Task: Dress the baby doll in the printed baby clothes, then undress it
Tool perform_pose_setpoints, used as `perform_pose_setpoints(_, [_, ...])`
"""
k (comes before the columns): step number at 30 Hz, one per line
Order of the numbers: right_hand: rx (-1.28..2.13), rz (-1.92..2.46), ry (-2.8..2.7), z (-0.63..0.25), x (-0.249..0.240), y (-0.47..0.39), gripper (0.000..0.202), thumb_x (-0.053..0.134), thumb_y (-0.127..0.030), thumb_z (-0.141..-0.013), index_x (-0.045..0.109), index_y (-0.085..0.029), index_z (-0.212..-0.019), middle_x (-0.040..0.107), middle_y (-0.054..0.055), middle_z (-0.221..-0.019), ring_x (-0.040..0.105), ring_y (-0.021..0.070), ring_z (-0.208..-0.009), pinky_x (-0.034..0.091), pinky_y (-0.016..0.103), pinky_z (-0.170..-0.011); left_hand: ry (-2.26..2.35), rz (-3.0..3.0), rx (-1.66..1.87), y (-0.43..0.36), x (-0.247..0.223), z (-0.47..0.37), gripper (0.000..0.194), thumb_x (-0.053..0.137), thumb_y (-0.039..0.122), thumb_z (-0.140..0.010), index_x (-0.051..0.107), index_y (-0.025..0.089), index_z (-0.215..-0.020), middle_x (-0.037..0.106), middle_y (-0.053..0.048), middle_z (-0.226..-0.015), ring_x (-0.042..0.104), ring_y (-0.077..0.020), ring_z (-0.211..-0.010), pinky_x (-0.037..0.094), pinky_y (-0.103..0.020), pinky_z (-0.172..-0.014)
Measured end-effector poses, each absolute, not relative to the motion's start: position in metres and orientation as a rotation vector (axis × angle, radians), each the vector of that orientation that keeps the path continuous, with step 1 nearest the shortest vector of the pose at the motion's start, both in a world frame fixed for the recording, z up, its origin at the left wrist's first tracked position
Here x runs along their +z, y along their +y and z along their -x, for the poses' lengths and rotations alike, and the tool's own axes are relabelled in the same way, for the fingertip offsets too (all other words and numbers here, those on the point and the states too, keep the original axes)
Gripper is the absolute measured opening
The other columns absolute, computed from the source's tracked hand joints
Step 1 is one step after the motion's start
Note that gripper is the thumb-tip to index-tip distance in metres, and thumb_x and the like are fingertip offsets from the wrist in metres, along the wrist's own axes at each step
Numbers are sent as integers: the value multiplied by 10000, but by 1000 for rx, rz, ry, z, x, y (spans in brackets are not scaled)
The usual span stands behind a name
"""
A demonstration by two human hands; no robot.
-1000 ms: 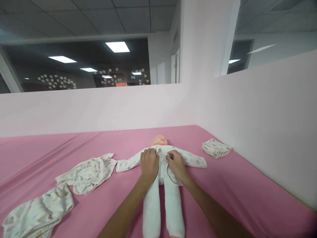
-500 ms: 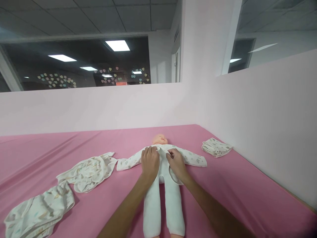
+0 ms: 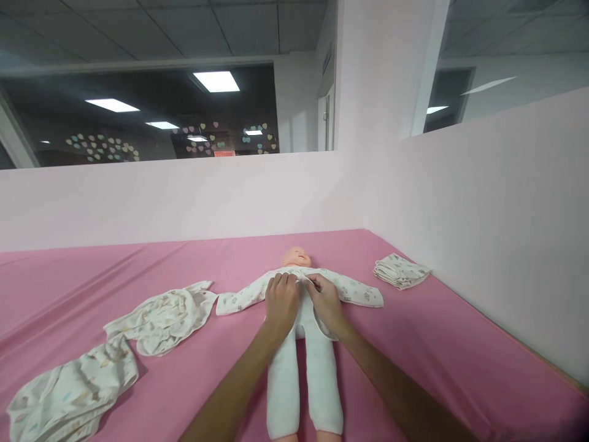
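Observation:
A baby doll (image 3: 297, 256) lies on its back with its head away from me. It wears a white patterned baby shirt (image 3: 359, 291), sleeves spread out to both sides, and its legs and body are white (image 3: 283, 387). Over the doll's upper chest, my left hand (image 3: 282, 301) is closed on the shirt's front edge. Just to its right, my right hand (image 3: 324, 299) pinches the other front edge, with the thumb and fingers close together. The fingertips nearly meet below the doll's neck. What exactly lies between them is hidden.
A pink sheet (image 3: 193, 393) covers the surface. Crumpled patterned baby clothes (image 3: 165, 319) lie to the left, with another patterned garment (image 3: 73, 393) nearer me. A folded patterned cloth (image 3: 400, 271) sits at the right by the white wall (image 3: 497, 233). Another wall with a window stands behind.
My hands have come slightly closer together over the chest, drawing the shirt's front edges toward each other. The view has shifted a little.

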State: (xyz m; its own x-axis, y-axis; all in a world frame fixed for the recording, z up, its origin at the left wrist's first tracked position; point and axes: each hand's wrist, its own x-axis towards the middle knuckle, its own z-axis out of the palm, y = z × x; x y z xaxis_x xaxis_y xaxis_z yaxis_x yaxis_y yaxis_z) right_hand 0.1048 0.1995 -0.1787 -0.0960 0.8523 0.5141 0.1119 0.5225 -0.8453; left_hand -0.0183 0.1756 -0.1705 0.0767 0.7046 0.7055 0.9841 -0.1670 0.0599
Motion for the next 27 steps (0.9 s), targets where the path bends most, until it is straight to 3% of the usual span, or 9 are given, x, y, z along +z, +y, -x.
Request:
perform_pose_setpoints(10, [663, 797, -1632, -103, -180, 198, 122, 523, -269, -874, 626, -203, -878, 666, 40, -1001, 601, 190, -972, 447, 324, -912, -1669, 1937, -835, 175, -172, 18, 184, 450, 101, -907, 588, 196, -831, 640, -67, -820, 553, -245, -821, 371, -361, -750])
perform_pose_setpoints(14, [702, 807, -1658, -103, -178, 196, 157, 509, -296, -891, 632, -201, -902, 686, 31, -953, 618, 183, -922, 459, 318, -877, -1723, 1943, -910, 176, -174, 18, 168, 459, 106, -901, 593, 192, -851, 647, -77, -830, 561, -248, -830, 379, -357, -755])
perform_pose_setpoints(27, [611, 767, -1713, -102, -180, 196, 175, 504, -278, -889, 663, -209, -866, 683, 48, -995, 622, 193, -965, 467, 343, -917, -1987, 2162, -1467, 181, -169, 26, 81, 486, 143, -832, 549, 189, -810, 649, -58, -891, 559, -226, -891, 391, -339, -789])
